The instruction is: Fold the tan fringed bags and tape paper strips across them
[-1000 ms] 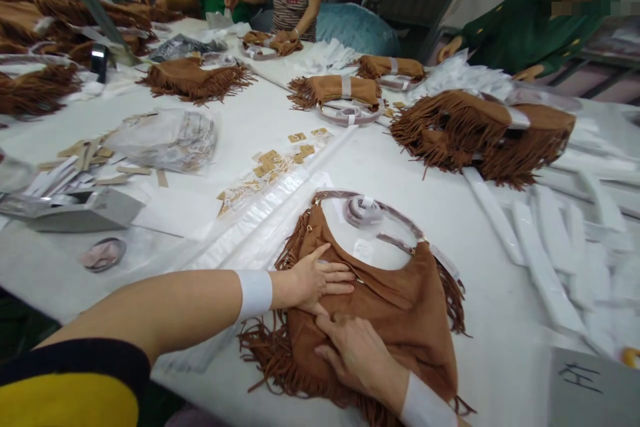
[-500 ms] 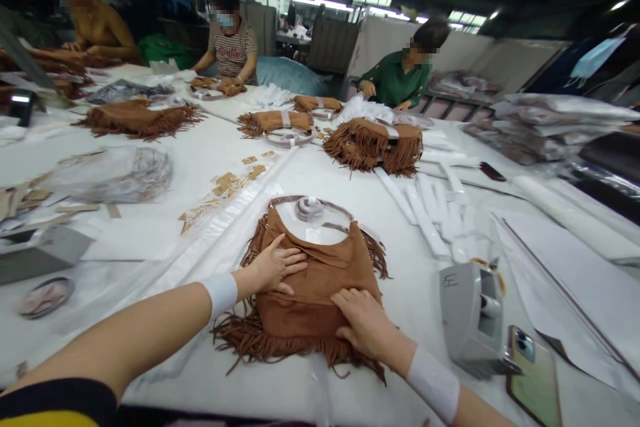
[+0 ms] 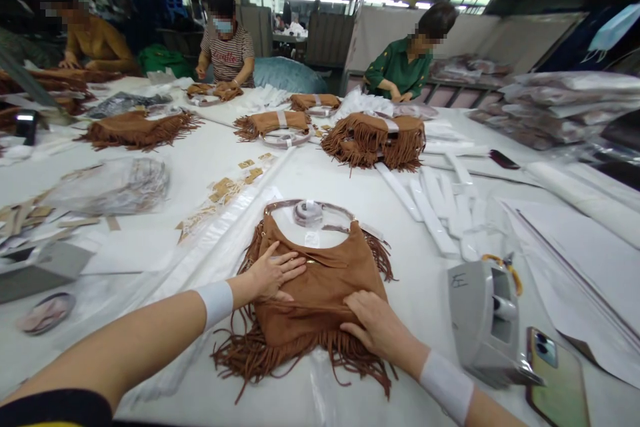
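A brown suede bag point(image 3: 320, 280) with long fringes lies flat on the white table point(image 3: 240, 177) before me. Its wrapped strap point(image 3: 309, 213) is coiled inside the curve of the handle at the top. My left hand point(image 3: 274, 273) rests on the left part of the bag, palm down with fingers spread, beside a short zipper. On the lower right part lies my right hand point(image 3: 375, 323), its fingers slightly bent and thumb apart, touching the suede. Fringes hang out below the bag and at both its sides.
To the right stand a grey tape dispenser point(image 3: 483, 320) and a phone point(image 3: 559, 373). White strips point(image 3: 445, 207) lie behind them. Folded fringed bags point(image 3: 375, 140) sit farther back. Tags point(image 3: 225, 187) and a plastic bag pile point(image 3: 115, 183) are at left. Three people work across the table.
The fold along the bag's bottom has been smoothed down, with the fringe spread lower. My right hand has shifted slightly right and down. The view has moved a little.
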`<state>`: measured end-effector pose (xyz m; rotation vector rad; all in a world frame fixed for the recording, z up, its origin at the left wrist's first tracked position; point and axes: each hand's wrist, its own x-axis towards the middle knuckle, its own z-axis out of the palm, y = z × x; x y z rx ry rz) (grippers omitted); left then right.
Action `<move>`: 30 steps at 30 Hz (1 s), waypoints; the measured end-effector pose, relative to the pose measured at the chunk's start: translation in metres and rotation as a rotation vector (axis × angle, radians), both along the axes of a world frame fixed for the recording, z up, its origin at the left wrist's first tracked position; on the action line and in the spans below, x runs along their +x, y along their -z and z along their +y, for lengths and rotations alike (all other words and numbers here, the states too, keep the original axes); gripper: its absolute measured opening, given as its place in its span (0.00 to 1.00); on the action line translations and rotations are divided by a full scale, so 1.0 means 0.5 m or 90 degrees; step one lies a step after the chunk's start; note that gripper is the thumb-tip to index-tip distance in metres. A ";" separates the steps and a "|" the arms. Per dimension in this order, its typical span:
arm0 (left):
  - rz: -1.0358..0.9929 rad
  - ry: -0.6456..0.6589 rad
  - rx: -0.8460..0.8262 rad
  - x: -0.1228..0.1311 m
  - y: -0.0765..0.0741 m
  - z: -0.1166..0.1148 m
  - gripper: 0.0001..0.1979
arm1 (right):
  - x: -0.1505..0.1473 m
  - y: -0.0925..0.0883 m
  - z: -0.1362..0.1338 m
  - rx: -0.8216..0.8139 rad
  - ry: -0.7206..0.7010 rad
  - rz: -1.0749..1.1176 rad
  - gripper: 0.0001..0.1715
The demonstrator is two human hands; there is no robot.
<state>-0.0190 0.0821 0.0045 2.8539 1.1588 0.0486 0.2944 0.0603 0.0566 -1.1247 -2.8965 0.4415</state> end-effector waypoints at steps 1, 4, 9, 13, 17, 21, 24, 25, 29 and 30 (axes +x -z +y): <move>0.007 0.000 0.002 0.000 0.000 0.003 0.39 | 0.007 -0.008 0.014 -0.057 0.009 0.023 0.13; 0.027 0.003 -0.001 0.000 -0.007 0.010 0.39 | 0.023 -0.023 0.020 -0.123 0.064 0.123 0.24; 0.028 -0.012 -0.030 0.010 -0.042 0.011 0.34 | 0.021 0.011 -0.116 0.136 0.241 0.247 0.10; -0.027 -0.116 -0.028 0.055 -0.093 -0.045 0.21 | -0.012 0.069 -0.223 0.178 0.362 0.189 0.20; -0.164 -0.300 0.083 0.132 -0.115 -0.173 0.30 | -0.054 0.099 -0.243 0.198 0.440 0.105 0.30; -0.172 -0.306 0.155 0.185 -0.067 -0.256 0.41 | -0.084 0.100 -0.229 0.232 0.483 0.029 0.23; -0.170 -0.319 0.173 0.185 -0.029 -0.251 0.37 | -0.075 0.109 -0.214 0.227 0.455 0.036 0.07; -0.173 -0.316 0.171 0.179 -0.022 -0.244 0.36 | -0.063 0.114 -0.210 0.216 0.426 0.052 0.07; -0.183 -0.248 0.187 0.138 -0.005 -0.226 0.30 | 0.018 0.129 -0.211 0.186 0.268 0.121 0.17; -0.190 -0.216 0.191 0.128 0.000 -0.226 0.28 | 0.038 0.129 -0.219 0.182 0.231 0.132 0.19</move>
